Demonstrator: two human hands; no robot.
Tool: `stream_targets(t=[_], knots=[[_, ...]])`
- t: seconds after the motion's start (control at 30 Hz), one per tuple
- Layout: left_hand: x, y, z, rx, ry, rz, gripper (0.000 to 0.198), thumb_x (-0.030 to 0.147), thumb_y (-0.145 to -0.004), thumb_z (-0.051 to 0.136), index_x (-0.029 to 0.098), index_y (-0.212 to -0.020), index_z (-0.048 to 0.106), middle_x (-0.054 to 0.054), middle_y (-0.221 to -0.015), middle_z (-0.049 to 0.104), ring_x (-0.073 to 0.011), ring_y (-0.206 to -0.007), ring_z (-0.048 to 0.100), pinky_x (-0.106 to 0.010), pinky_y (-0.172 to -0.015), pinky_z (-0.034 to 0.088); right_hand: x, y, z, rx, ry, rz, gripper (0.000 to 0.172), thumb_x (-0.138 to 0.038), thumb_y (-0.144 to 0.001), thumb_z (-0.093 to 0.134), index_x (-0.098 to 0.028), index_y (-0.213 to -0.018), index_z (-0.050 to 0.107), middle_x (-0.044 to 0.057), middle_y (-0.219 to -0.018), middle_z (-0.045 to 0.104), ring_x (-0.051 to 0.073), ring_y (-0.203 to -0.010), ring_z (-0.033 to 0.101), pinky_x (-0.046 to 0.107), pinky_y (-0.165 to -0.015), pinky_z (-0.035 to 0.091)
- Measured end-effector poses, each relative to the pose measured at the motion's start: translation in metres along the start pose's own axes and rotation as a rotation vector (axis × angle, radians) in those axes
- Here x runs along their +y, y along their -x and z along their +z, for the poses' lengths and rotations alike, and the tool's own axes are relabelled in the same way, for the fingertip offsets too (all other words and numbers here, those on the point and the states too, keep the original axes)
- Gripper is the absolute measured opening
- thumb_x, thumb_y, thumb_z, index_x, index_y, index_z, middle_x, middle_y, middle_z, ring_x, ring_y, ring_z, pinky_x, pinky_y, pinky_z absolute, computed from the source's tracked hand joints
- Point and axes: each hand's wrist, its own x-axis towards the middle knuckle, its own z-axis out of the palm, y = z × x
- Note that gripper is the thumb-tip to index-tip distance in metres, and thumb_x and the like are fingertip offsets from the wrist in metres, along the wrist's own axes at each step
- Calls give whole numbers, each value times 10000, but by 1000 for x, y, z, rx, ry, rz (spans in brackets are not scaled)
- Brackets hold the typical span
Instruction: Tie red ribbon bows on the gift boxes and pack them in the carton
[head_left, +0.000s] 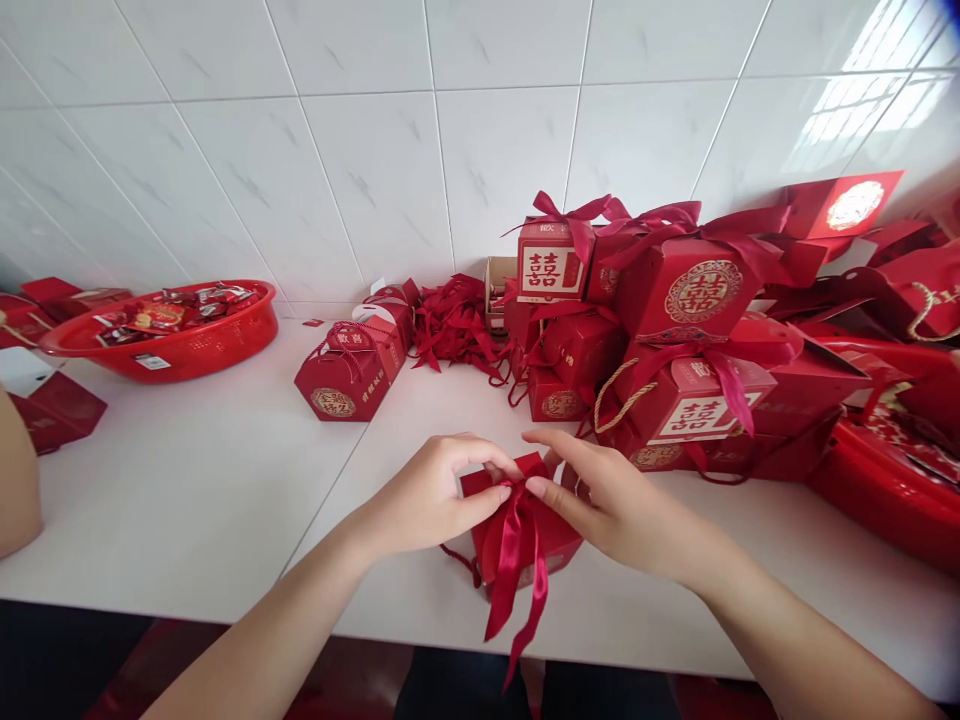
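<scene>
Red gift box on the white desk near its front edge, crimson satin ribbon over the top, left hand pinching the ribbon, right hand with thumb at the ribbon, its grasp unclear, stacked gift boxes farther right.

We pinch ribbon w/ our L hand atop red box, R hand right by it; stacked boxes beyond R hand, red basin well L of both.
</scene>
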Motion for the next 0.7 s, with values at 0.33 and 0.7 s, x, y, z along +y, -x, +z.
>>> stream_targets(t=[0.33,0.7], knots=[[-2,-1,-2,12,-52,6,124,176,-806,599,226,-854,702,-2,-835,709,-167,-798,663,-264,-765,534,8,1,14,137,-22,-291,338,-57,-865,443,-208,-1095,640,64,-930,639,153,-791,623,279,-703,529],[-2,0,-3,14,-87,18,121,146,-789,589,221,-795,684,1,-810,705,-167,-769,654,-265,-737,522,16,0,18,68,58,-418,464,-28,-874,405,-212,-1235,632,83,-923,591,152,-757,607,293,-677,552]])
